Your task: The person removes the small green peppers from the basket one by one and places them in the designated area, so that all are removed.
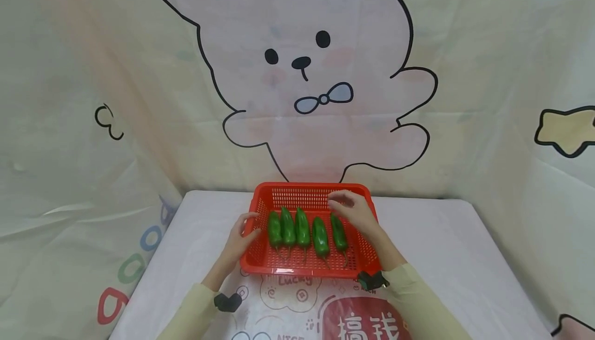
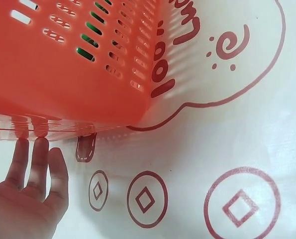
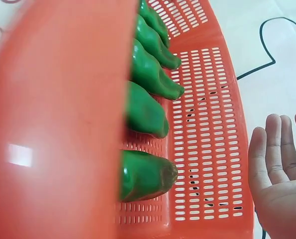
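Zero peppers in either hand. Right hand point(image 1: 354, 213): unclenched, fingers loosely extended, nothing grasped; above the far right part of the basket in head view. Left hand point(image 1: 239, 237): likewise unclenched, fingertips at the left end of the red perforated plastic basket point(image 1: 297, 272), apparently in contact in left wrist view. Key relation: rightmost green chili pepper point(image 1: 339, 232) below the right hand and toward the wearer, stemless end nearest to the fingers, no contact seen. Long axis roughly near-to-far, far end leaning slightly left, thin stem toward the wearer. Right hand clearly nearer to this one; left hand nearer to the leftmost green chili pepper point(image 1: 275, 229). Between those two: second pepper point(image 1: 288, 228), third pepper point(image 1: 302, 228), fourth pepper point(image 1: 320, 236). All five inside the basket, one row, side by side, crosswise to the basket's longer left-to-right axis. Spacing uneven: left three close together, fourth and fifth more widely set. Beneath: white table cover point(image 1: 418, 236) with red print. Farther out: pale cloth backdrop point(image 1: 479, 71) with cartoon animal point(image 1: 307, 128).
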The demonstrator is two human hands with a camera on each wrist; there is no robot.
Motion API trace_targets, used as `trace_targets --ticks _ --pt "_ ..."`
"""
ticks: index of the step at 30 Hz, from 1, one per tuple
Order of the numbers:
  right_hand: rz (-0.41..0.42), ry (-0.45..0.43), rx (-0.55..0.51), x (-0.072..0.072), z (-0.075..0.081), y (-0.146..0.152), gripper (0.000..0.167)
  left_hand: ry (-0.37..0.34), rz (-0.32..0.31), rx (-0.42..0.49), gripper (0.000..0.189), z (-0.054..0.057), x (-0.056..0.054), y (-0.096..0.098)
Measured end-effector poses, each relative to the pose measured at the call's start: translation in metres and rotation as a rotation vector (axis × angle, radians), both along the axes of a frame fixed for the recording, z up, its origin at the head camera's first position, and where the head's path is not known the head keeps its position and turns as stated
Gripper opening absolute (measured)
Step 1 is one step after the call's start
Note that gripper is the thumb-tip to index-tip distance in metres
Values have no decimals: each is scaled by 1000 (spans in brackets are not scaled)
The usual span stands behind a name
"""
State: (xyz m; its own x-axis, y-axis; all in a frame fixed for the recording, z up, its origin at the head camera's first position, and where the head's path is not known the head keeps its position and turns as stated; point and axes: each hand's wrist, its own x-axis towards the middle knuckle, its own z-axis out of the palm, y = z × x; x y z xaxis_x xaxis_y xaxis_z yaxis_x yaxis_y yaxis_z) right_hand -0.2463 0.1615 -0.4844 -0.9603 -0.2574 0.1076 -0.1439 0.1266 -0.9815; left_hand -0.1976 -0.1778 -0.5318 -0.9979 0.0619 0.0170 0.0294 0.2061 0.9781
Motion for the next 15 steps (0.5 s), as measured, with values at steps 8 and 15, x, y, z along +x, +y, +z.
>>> trace_targets --ticks 8,15 --pt "-25 -23 -17 -15 -3 -8 34 -2 -2 15 44 -22 -11 -9" --pt "-58 -88 -52 -23 -12 -14 38 -9 -6 25 41 -20 -11 -10"
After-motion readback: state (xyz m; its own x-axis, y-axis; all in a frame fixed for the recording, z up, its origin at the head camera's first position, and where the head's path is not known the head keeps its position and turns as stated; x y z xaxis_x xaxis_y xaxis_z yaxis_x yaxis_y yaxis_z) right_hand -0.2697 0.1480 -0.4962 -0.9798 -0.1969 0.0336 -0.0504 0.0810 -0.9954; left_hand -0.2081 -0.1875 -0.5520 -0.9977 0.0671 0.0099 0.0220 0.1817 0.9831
